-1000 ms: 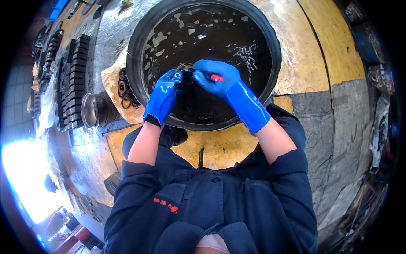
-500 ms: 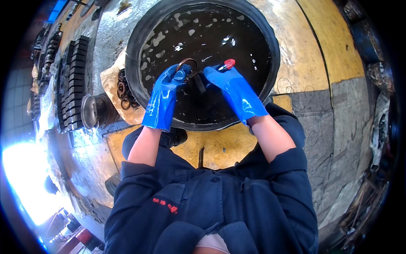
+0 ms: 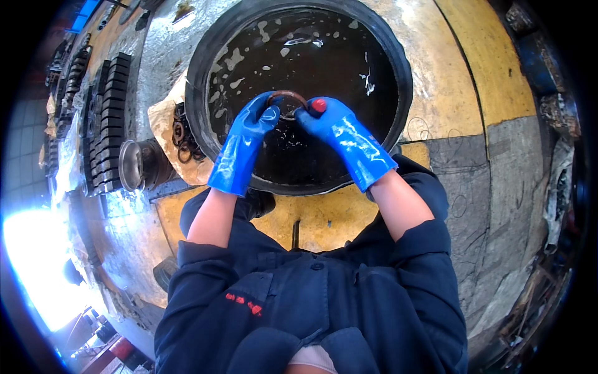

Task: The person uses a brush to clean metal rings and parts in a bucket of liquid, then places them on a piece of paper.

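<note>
Brown ring (image 3: 288,93): above dark liquid (image 3: 324,62) in the round black tub (image 3: 403,93), between my left hand (image 3: 252,118) and right hand (image 3: 331,121), its widest visible span running left to right.
Left hand: blue-gloved, fingers curled closed around the ring's left side; the ring lies to its right.
Right hand: blue-gloved, wrapped around a red-ended tool (image 3: 318,105); the ring lies just to its left, whether touching I cannot tell.
</note>
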The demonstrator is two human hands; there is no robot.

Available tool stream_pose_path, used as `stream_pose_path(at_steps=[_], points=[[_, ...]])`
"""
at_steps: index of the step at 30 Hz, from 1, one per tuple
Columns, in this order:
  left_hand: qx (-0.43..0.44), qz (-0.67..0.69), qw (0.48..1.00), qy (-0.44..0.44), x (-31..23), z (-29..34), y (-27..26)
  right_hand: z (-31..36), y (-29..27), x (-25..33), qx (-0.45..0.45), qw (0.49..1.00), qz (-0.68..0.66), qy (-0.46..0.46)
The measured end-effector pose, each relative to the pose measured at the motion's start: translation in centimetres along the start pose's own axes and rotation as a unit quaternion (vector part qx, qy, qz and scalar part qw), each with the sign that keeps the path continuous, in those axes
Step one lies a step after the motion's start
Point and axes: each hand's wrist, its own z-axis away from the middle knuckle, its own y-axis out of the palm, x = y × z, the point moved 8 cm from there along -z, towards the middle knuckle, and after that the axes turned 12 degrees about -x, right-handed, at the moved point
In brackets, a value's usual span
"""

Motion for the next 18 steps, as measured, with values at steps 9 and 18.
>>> stream_pose_path(at_steps=[9,18], points=[[0.075,-0.333,0.931,0.13,-0.6,2.2,2.3,0.2,1.2,1.6,-0.001,0.936,0.328,-0.131],[-0.037,0.005,0.976,-0.214,-0.1,2.2,-2.6,-0.6,-3.4,-0.6,-0.116,0.988,0.104,0.013]])
